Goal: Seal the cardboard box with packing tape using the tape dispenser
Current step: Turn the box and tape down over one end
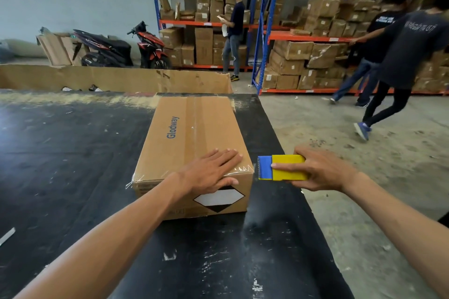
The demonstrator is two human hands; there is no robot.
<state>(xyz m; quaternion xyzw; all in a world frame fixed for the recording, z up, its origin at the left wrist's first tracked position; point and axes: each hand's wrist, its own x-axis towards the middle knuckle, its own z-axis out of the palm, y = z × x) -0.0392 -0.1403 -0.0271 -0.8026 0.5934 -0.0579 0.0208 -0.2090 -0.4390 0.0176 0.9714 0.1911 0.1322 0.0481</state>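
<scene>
A closed cardboard box (194, 133) printed "Glodway" lies on the black table (73, 165). Clear tape runs along its top seam and across its near top edge, with a jagged cut end at the near right corner. My left hand (211, 172) presses flat on the box's near top edge, fingers spread, thumb over the front face. To the right of the box's near right corner, my right hand (320, 170) grips a yellow and blue tape dispenser (281, 167). Its blue toothed end points at the box, a small gap away.
The table's right edge (303, 201) drops to a concrete floor. A long open cardboard bin (116, 79) stands behind the table. Beyond are orange-and-blue shelves (303, 36) full of boxes, two parked motorbikes (150, 48), one person standing and two people (401, 56) walking at right.
</scene>
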